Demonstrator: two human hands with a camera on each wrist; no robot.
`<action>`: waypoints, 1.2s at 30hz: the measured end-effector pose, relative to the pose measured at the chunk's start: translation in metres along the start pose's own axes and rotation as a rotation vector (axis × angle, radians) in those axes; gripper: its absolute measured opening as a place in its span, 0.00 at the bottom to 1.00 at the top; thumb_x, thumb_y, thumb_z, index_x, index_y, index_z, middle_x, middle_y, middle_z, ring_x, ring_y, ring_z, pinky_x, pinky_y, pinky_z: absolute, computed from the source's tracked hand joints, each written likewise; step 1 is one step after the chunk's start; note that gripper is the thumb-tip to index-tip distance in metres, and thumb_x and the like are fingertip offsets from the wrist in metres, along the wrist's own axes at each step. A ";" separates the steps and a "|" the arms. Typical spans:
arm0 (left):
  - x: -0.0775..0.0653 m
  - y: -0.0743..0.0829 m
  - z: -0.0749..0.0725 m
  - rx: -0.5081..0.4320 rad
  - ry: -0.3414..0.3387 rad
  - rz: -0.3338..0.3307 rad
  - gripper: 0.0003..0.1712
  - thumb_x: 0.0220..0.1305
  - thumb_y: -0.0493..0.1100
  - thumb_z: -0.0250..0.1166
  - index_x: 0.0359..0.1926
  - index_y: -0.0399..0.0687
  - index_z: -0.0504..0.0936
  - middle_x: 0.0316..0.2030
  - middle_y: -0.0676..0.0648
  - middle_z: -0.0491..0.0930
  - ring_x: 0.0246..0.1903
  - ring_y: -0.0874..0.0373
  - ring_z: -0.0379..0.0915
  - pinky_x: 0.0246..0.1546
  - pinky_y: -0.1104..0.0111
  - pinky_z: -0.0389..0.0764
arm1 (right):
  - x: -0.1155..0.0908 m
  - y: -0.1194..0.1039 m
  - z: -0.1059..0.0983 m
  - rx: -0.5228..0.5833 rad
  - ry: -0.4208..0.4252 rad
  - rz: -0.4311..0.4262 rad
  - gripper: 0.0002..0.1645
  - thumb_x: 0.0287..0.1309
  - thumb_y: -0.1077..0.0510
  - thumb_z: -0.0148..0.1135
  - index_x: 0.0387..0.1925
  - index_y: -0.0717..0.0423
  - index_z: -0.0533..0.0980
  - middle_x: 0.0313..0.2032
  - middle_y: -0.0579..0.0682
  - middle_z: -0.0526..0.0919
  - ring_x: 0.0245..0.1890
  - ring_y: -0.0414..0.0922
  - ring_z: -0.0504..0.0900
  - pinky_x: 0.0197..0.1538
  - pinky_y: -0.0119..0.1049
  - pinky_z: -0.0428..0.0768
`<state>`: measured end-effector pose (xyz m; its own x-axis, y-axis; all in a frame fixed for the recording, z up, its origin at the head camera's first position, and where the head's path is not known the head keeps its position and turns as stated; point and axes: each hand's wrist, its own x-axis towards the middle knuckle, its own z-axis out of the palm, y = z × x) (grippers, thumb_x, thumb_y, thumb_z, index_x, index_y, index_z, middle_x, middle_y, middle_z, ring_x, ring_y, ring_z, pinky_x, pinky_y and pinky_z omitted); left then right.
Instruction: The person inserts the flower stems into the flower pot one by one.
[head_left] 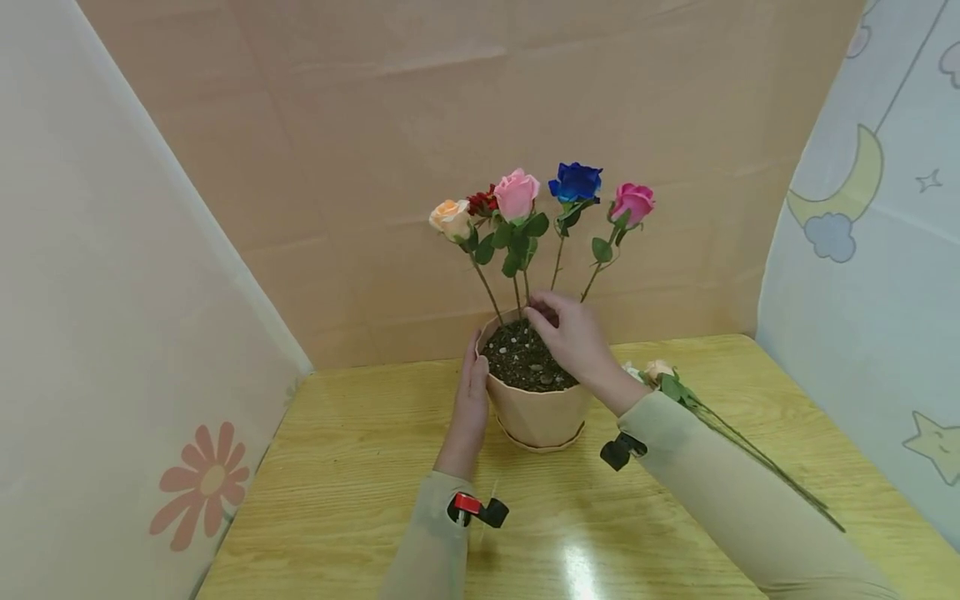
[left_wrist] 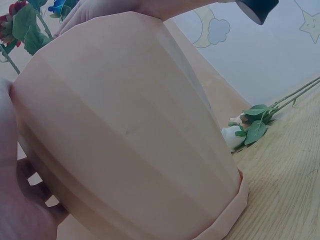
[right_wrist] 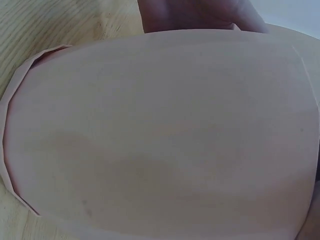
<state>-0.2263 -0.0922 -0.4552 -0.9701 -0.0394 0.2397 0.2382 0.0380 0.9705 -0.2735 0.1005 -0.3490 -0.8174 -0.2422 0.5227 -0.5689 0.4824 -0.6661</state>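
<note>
A pale peach flowerpot (head_left: 542, 412) filled with dark soil (head_left: 525, 354) stands on a matching saucer (head_left: 540, 447). My left hand (head_left: 471, 396) lies along the pot's left side, fingers pressed to its wall. Over the soil, my right hand (head_left: 573, 337) pinches the stem of a light pink rose (head_left: 516, 196) low down, fingertips partly hidden. Around it in the pot stand a peach rose (head_left: 452, 220), a red flower (head_left: 482, 201) half hidden behind the pink one, a blue rose (head_left: 576, 182) and a deep pink rose (head_left: 632, 204). Pot wall fills most of both wrist views.
Right of the pot, a pale peach rose (head_left: 660, 369) and a white rose (left_wrist: 232, 137) lie on the wooden table (head_left: 360, 467), their long stems pointing toward the front right. A brown backdrop (head_left: 375, 167) rises behind, with printed white sheets at both sides.
</note>
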 end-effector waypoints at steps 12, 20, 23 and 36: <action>-0.001 0.001 0.000 0.023 0.005 -0.017 0.33 0.91 0.64 0.40 0.89 0.75 0.51 0.88 0.53 0.49 0.86 0.48 0.43 0.83 0.41 0.48 | -0.002 -0.001 0.001 -0.120 -0.073 0.010 0.13 0.81 0.55 0.65 0.53 0.58 0.88 0.44 0.53 0.92 0.42 0.51 0.89 0.48 0.53 0.86; -0.001 0.001 0.000 0.013 -0.007 -0.014 0.33 0.91 0.64 0.40 0.89 0.77 0.50 0.88 0.54 0.47 0.86 0.48 0.41 0.83 0.40 0.47 | 0.000 0.000 0.000 -0.134 -0.083 0.016 0.12 0.81 0.55 0.65 0.51 0.58 0.89 0.42 0.52 0.92 0.39 0.50 0.88 0.47 0.52 0.85; 0.001 0.000 0.000 0.018 -0.006 -0.016 0.33 0.91 0.64 0.40 0.89 0.77 0.50 0.88 0.54 0.47 0.86 0.48 0.41 0.83 0.40 0.48 | 0.001 0.001 0.000 -0.142 -0.086 0.014 0.12 0.81 0.55 0.65 0.50 0.58 0.89 0.42 0.51 0.92 0.38 0.50 0.87 0.46 0.52 0.84; 0.001 0.000 0.000 0.002 -0.010 -0.012 0.33 0.91 0.63 0.39 0.89 0.76 0.50 0.88 0.54 0.46 0.87 0.47 0.39 0.83 0.38 0.46 | 0.001 0.003 0.001 -0.124 -0.085 0.024 0.12 0.81 0.56 0.66 0.51 0.58 0.89 0.42 0.51 0.92 0.40 0.50 0.88 0.47 0.53 0.85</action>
<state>-0.2277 -0.0923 -0.4545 -0.9732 -0.0304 0.2281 0.2269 0.0395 0.9731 -0.2760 0.1007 -0.3507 -0.8382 -0.2971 0.4574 -0.5380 0.5879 -0.6040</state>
